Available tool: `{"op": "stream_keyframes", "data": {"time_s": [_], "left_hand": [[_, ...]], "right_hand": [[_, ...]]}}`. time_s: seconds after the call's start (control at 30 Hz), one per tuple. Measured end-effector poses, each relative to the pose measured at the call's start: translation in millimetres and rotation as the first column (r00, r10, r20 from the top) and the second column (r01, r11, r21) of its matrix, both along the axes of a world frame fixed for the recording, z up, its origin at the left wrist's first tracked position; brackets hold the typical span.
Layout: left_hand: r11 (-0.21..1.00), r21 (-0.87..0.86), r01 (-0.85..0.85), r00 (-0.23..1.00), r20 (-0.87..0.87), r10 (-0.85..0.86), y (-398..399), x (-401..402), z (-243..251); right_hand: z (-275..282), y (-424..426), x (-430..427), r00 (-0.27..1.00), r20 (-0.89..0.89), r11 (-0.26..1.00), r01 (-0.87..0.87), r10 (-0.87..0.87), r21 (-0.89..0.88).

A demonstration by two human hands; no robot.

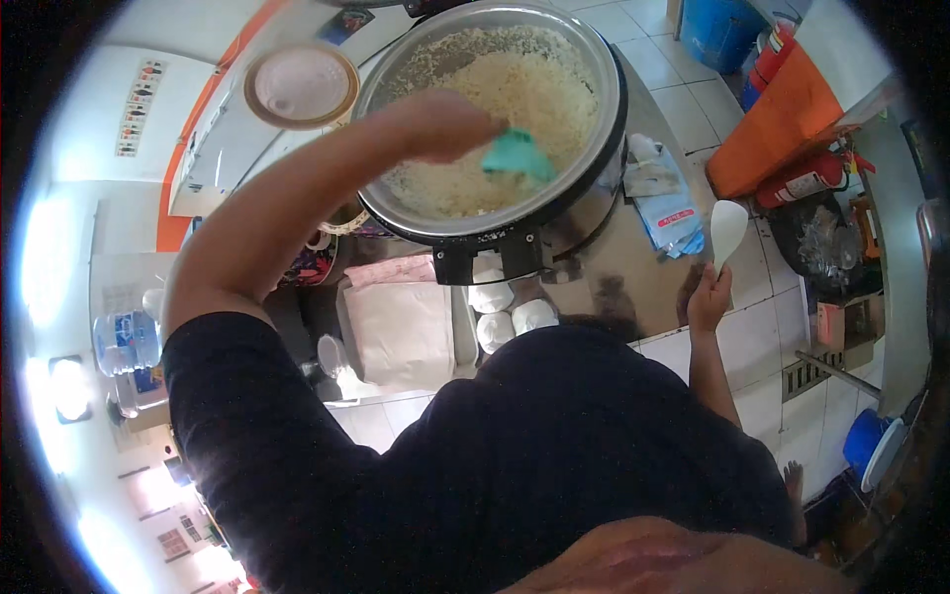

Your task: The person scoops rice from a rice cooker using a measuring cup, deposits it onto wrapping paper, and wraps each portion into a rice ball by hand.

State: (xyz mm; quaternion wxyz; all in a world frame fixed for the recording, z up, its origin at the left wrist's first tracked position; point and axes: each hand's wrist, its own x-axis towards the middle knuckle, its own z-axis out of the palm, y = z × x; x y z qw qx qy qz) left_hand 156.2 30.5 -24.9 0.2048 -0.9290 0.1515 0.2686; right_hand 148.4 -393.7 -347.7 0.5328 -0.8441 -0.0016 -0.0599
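Note:
A large round metal pot [605,82] with black side handles holds cooked rice [549,82], some of it stuck along the inner wall. Over the rice, my left hand [460,126] is closed on a green scoop-like plastic tool [519,157]; both are blurred, and the tool's lower edge is at the rice. My right hand [710,298] grips the handle of a white rice paddle [729,226], its blade pointing up, out to the right past the table's edge.
Near me on the table are a tray [465,334] with paper sheets [401,327] and several white wrapped bundles [534,315]. Blue-and-white plastic packets [668,208] lie right of the pot. A round lid [300,83] is at its left. A fire extinguisher [801,182] stands at the far right.

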Motion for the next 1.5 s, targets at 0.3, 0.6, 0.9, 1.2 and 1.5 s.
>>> {"op": "stream_keyframes", "data": {"time_s": [0.3,0.6,0.9,1.2,1.5], "left_hand": [[0.926,0.039,-0.375,0.903,0.24,0.355,49.0,49.5,-53.7],[0.969,-0.1,-0.228,0.96,0.144,0.241,7.7,8.1,-43.1],[0.899,-0.249,-0.361,0.923,-0.232,0.306,-8.9,-20.9,-24.9],[0.824,-0.258,-0.505,0.818,-0.448,0.361,-11.1,7.1,-10.0],[0.535,-0.38,-0.755,0.642,-0.593,0.486,7.0,-11.3,-12.5]], "right_hand": [[3.5,5.0,-3.4,0.998,-0.025,0.999,-0.049,0.049,-0.016],[-11.9,-3.2,2.1,0.996,-0.045,0.997,-0.081,0.081,0.009],[-5.6,0.2,0.6,0.996,-0.002,0.996,-0.085,0.085,0.013],[-9.2,0.0,1.6,0.995,0.028,0.995,-0.099,0.098,0.028],[4.4,4.7,-1.2,0.997,-0.01,0.996,-0.08,0.08,0.026]]}}
